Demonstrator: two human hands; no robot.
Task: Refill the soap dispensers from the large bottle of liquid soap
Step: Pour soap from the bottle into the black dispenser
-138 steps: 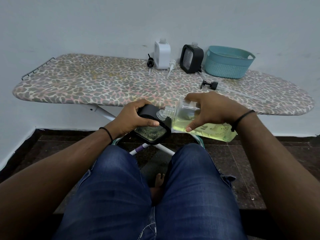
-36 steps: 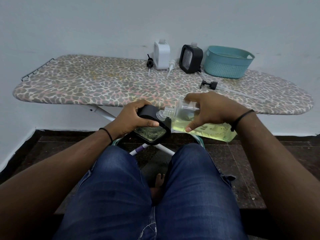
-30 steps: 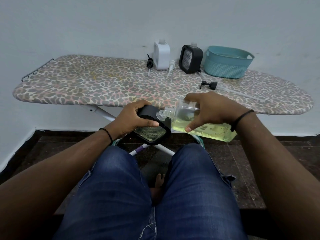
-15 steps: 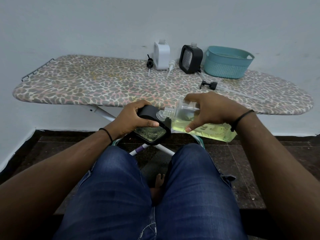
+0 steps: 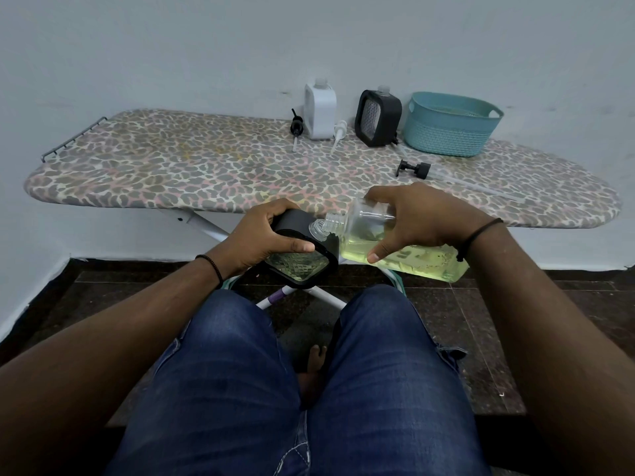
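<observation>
Nothing had shifted: our right hand [image 5: 417,219] still gripped the tilted soap bottle [image 5: 395,250], our left hand [image 5: 256,240] the black dispenser [image 5: 302,259]; pouring continued.

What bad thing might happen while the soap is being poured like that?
The large bottle and black dispenser are held in the air over the person's jeans, so a missed pour would likely land there. The necks are narrow, so soap may dribble onto the left hand. The right hand could slip.
</observation>
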